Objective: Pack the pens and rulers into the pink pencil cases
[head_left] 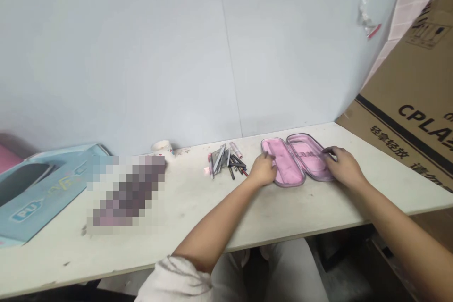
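Observation:
A pink pencil case (289, 170) with dark grey edging lies unzipped and spread flat on the table, its two halves side by side. The right half has a row of small elastic loops inside. My left hand (264, 169) grips the outer edge of the left half, fingers curled over the rim. At the opposite side, my right hand (341, 166) holds the outer rim of the right half, with thumb and fingers bent around it. Left of the case is a loose pile of pens and pencils (231, 171), with silver rulers (219, 158) among them.
A white paper cup (163, 147) stands near the wall. Farther left are a blurred-out dark and pink object (129, 193) and a light blue printed package (53, 198). A large cardboard box (399, 104) leans at the right. The table's front edge (269, 241) runs below my forearms.

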A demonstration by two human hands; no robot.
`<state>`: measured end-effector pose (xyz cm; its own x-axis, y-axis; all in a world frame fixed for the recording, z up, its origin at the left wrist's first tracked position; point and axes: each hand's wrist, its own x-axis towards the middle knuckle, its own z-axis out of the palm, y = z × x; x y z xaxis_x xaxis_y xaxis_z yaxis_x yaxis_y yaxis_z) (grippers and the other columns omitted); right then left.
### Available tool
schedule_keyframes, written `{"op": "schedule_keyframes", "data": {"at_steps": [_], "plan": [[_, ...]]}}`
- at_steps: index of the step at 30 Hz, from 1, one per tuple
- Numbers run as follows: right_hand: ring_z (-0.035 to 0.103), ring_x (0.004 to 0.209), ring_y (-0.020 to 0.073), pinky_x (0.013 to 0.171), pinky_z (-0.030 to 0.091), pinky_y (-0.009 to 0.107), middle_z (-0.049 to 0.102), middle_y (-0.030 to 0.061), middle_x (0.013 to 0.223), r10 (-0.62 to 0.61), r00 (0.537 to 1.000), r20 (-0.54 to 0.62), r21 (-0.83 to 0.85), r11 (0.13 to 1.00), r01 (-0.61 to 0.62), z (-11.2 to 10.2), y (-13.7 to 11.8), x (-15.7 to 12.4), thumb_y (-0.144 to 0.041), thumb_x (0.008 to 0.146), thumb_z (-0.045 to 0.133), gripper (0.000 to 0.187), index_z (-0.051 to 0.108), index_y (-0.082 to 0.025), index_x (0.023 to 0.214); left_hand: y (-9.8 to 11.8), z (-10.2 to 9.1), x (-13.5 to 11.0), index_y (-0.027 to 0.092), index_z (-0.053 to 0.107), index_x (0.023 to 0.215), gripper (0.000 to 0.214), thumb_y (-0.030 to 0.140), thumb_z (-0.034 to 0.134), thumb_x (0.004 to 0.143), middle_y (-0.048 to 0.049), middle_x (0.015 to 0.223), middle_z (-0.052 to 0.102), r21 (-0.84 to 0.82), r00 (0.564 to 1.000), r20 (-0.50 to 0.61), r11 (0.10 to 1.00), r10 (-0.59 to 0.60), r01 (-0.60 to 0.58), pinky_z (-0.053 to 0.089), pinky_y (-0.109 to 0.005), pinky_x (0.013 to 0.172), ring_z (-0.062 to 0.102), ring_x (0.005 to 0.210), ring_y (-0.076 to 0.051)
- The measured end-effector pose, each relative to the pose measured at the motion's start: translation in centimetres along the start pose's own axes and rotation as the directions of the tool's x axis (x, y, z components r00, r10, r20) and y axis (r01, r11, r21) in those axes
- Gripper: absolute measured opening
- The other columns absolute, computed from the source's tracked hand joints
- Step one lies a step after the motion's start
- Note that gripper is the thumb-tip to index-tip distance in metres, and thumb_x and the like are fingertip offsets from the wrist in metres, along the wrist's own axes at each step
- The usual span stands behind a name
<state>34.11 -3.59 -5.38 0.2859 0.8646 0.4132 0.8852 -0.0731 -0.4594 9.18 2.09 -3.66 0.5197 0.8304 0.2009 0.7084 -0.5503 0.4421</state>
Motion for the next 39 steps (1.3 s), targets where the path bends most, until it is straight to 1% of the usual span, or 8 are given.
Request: {"op": "schedule_keyframes", "data": {"at_steps": [3,6,11,17,24,29,34,39], "plan": [[0.057,0.090,0.0231,0.076,0.039,0.032,0.064,0.0105,0.098,-0.145,0.972,0.186,-0.124,0.978,0.170,0.1,-2.6,-0.7,-0.031,0.081,0.036,0.032,0.062,-0.018,0.094,0.3,-0.2,-1.1,0.012,0.049,0.122,0.045,0.032,0.044,0.081,-0.0161,0.132,0.044,0.113,0.991,0.116,0.991,0.061,-0.074,0.028,-0.044,0.103,0.039,0.123,-0.027],[0.058,0.084,0.0251,0.069,0.039,0.033,0.065,0.0111,0.093,-0.158,0.945,0.286,-0.250,0.940,0.233,0.2,-4.8,-0.9,-0.035,0.083,0.033,0.036,0.064,-0.018,0.089,-0.1,-1.4,-2.3,0.019,0.048,0.123,0.042,0.034,0.037,0.085,-0.0106,0.135,0.042,0.104,0.994,0.068,0.990,0.091,-0.098,0.028,-0.046,0.103,0.039,0.123,-0.025],[0.056,0.087,0.0245,0.072,0.037,0.032,0.065,0.0120,0.093,-0.243,0.942,0.230,-0.276,0.912,0.303,0.8,-8.5,-0.2,-0.033,0.085,0.033,0.035,0.064,-0.017,0.091,-3.8,-5.7,-4.6,0.017,0.053,0.115,0.036,0.030,0.037,0.086,-0.0100,0.124,0.053,0.100,0.993,-0.099,0.994,0.062,-0.052,0.032,-0.037,0.101,0.046,0.117,-0.021],[0.054,0.091,0.0226,0.078,0.035,0.031,0.064,0.0113,0.092,-0.375,0.891,0.254,-0.133,0.899,0.416,3.9,-16.1,-0.2,-0.029,0.086,0.034,0.033,0.063,-0.015,0.090,-11.7,-10.6,-8.1,0.014,0.056,0.109,0.033,0.024,0.037,0.084,-0.0100,0.111,0.060,0.081,0.947,-0.277,0.979,-0.161,0.190,0.037,-0.034,0.096,0.052,0.108,-0.020],[0.049,0.099,0.0239,0.083,0.036,0.034,0.060,0.0112,0.101,-0.539,0.814,0.216,0.022,0.836,0.548,8.9,-25.1,-1.6,-0.030,0.085,0.039,0.028,0.062,-0.018,0.095,-16.0,-10.1,-11.5,0.018,0.054,0.114,0.036,0.021,0.034,0.084,-0.0092,0.113,0.057,0.116,0.939,-0.240,0.953,-0.247,0.280,0.038,-0.037,0.094,0.051,0.106,-0.022],[0.051,0.100,0.0285,0.080,0.038,0.037,0.058,0.0189,0.106,-0.301,0.921,0.247,-0.136,0.930,0.341,10.8,-25.5,1.1,-0.032,0.084,0.042,0.034,0.056,-0.012,0.107,-14.2,-8.9,-11.9,0.026,0.049,0.120,0.037,0.022,0.034,0.086,-0.0057,0.125,0.051,0.170,0.971,-0.193,0.970,-0.139,0.173,0.024,-0.046,0.102,0.042,0.116,-0.023],[0.059,0.091,0.0281,0.071,0.039,0.033,0.063,0.0208,0.098,-0.069,0.895,0.441,-0.243,0.951,0.193,12.2,-23.8,2.9,-0.036,0.080,0.045,0.035,0.059,-0.010,0.100,-13.3,-8.4,-11.9,0.027,0.049,0.118,0.035,0.021,0.037,0.086,-0.0055,0.124,0.051,0.152,0.981,-0.187,0.984,-0.060,0.089,0.015,-0.049,0.106,0.038,0.118,-0.021],[0.061,0.084,0.0239,0.066,0.038,0.029,0.066,0.0172,0.092,-0.004,0.939,0.343,-0.221,0.972,0.085,11.2,-22.9,2.8,-0.041,0.081,0.042,0.037,0.059,-0.012,0.095,-13.3,-8.8,-11.9,0.021,0.054,0.112,0.031,0.023,0.036,0.087,-0.0078,0.113,0.055,0.090,0.967,-0.250,0.993,-0.048,0.072,0.027,-0.041,0.102,0.045,0.111,-0.021]]}}
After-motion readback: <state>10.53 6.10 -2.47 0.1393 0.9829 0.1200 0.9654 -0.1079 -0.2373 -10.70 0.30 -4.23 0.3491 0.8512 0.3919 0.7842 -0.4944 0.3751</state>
